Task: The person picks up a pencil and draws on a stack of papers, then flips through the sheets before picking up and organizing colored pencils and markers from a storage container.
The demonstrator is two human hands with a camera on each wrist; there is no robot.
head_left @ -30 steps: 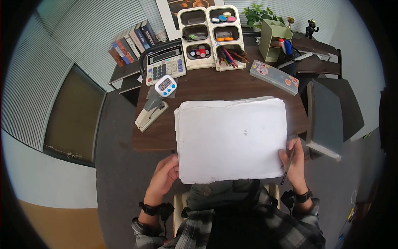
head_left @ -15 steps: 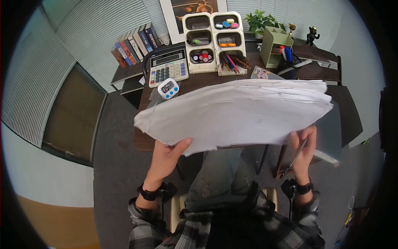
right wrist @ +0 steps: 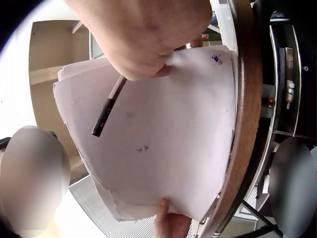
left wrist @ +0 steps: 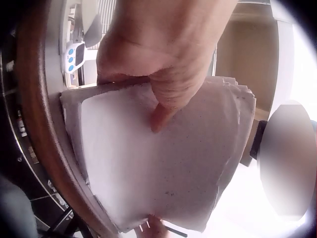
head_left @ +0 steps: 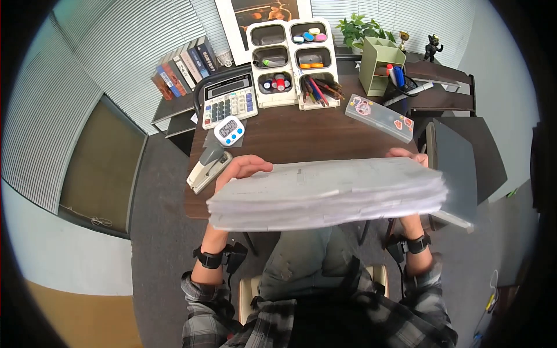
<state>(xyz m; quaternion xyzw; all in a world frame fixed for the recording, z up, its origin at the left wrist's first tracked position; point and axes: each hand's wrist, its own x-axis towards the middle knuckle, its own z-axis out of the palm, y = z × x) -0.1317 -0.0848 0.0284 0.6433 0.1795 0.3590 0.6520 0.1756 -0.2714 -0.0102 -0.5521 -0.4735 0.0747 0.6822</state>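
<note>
A thick stack of white paper [head_left: 328,194] is held on edge at the near side of the desk [head_left: 278,142]. My left hand [head_left: 246,165] grips its left end, with the thumb flat on the near face in the left wrist view and the fingers over the far side. At the other end my right hand [head_left: 409,155] grips the stack, its palm mostly hidden by paper in the head view. A slim pen [right wrist: 110,109] with a black end sticks out from under the right hand, lying across the sheet. Small handwritten marks [right wrist: 143,148] show on that sheet.
Left of the stack are a stapler [head_left: 209,168], a white timer [head_left: 229,131] and a calculator [head_left: 230,103]. Behind stands a white organizer [head_left: 277,61] with pencils and erasers. To the right lie a clear pencil case [head_left: 380,118] and a pen holder [head_left: 397,98].
The stack, earlier facing up toward the head camera, was lifted and bowed, then tipped onto its edge. Both hands moved forward with it, and the pen went out of the head view.
</note>
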